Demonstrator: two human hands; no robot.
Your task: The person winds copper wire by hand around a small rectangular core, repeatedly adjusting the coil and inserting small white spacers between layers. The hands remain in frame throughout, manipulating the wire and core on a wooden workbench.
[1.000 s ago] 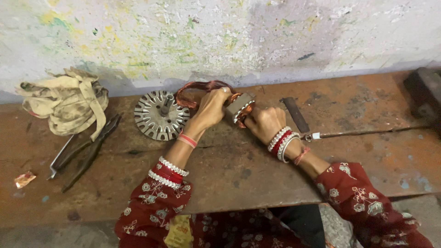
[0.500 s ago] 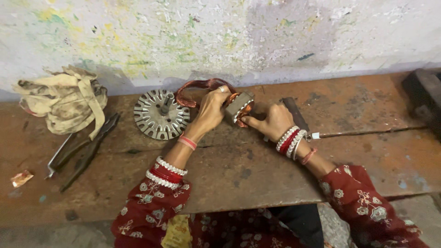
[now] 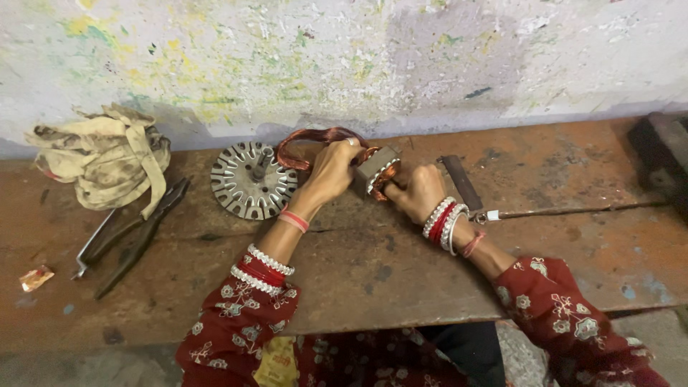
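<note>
near bench's back edge: left hand [image 3: 331,166] closed on copper wire coil [image 3: 315,140], right hand [image 3: 416,192] gripping metal winding block [image 3: 378,172]. keep block steady, feed wire taut.

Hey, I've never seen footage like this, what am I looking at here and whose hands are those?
This is one view from a camera worn on a person's head, looking down at a worn wooden bench against a paint-flecked wall. The left hand and right hand together grip a small metal block wound with a copper wire coil. Beside them lies a round slotted metal disc. Farther left lie pliers and a dirty rag. A dark flat bar lies to the right.
</note>
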